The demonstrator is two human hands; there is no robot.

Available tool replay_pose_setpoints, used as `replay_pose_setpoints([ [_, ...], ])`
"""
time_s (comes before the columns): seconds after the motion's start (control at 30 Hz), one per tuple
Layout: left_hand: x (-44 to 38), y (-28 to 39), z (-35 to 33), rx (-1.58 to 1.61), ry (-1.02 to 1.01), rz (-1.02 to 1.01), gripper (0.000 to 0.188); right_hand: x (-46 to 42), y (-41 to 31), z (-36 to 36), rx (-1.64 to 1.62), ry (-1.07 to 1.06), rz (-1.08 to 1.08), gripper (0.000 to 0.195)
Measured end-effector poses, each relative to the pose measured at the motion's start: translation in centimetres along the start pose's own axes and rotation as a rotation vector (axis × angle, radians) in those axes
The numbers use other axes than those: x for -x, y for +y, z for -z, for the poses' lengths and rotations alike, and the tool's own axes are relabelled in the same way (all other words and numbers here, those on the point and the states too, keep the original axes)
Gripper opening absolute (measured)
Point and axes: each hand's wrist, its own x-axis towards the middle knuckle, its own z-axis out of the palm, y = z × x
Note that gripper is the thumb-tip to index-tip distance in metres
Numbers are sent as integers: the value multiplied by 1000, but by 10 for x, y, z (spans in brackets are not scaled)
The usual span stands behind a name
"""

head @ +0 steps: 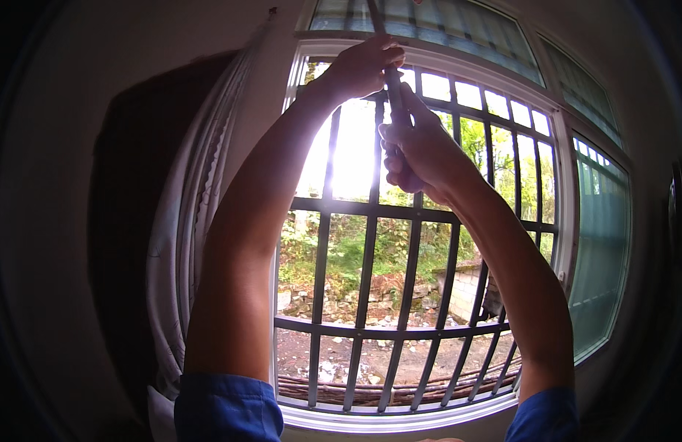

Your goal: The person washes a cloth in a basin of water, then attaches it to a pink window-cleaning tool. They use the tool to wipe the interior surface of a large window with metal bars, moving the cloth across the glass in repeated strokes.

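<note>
Both my arms reach up in front of a barred window, bare below blue short sleeves. My right hand is closed around the dark handle of a long, thin tool or rod; its exact kind cannot be told. Just above, my left hand grips the same long object with bent fingers near its middle. The upper part of the object runs up past the window's top frame and out of view. Behind the hands stand the dark metal window bars, against bright daylight.
A pale curtain hangs gathered left of the window, beside a dark panel. The white window frame and a glass pane are at the right. Upper panes lie above. Outside are plants and stones.
</note>
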Motion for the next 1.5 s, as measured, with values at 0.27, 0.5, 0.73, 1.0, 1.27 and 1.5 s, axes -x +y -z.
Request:
replay_pose_setpoints([
  [0.27, -25, 50, -32, 41, -74, 188, 29, 58, -14, 50, 196, -39, -188, 83],
  [0.5, -54, 72, -68, 28, 117, 168, 20, 85, -4, 84, 1, 154, -148, 76],
  [0.73, -47, 89, -91, 145, 317, 79, 26, 55, 28, 92, -48, 139, -30, 64],
  [1.0, -59, 63, -120, 165, 407, -8, 30, 28, 33, 104, -226, 134, -107, 59],
  [1.27, -88, 93, -145, 292, 355, -64, 26, 52, 42, 146, -311, 174, -96, 50],
  [1.5, -138, 140, -191, 110, 228, -155, 25, 82, 52, 212, -277, 301, -125, 53],
])
